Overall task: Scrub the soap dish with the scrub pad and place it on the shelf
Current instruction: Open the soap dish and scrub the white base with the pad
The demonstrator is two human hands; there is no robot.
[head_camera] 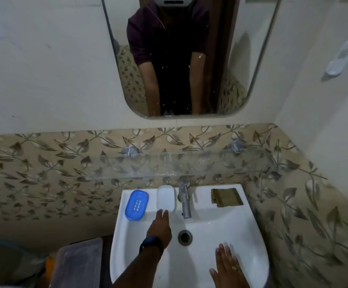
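- Mirror [189, 59] on wall above, shows the person's torso + arms only. Not relevant to task.
- Basin [221, 231] w/ white rim, drain [185, 237] mid-bowl, bowl looks dry, tap [184, 201] at back centre, no water running.
- Shelf [179, 165]: clear glass/acrylic, mounted above the tap on 2 brackets, nothing on it. Hard to see its front edge = risk of misjudging when dish goes up; could end up overhanging and tip into basin.
- Left hand [159, 225]: reaching fwd over bowl, fingers extended and together, tips touching or just short of near edge of white soap dish [166, 197]; can't tell which. Holds nothing yet.
- Right hand [227, 265]: flat, fingers spread, hovering over or resting on front-right of basin; empty.
- White soap dish sits on back ledge, just left of tap, near end slightly over the bowl edge. Blue soap dish [136, 204] just beside it on the left, apart. Task doesn't say which dish; judging by reach, white one.
- Scrub pad [226, 197]: back ledge, right of tap, well apart from both hands.
- Stage: very start, nothing gripped.
- Risks: smooth plastic, may slip into bowl if pinched by tips only; knuckles could knock tap; a sideways nudge could shove blue dish off ledge.
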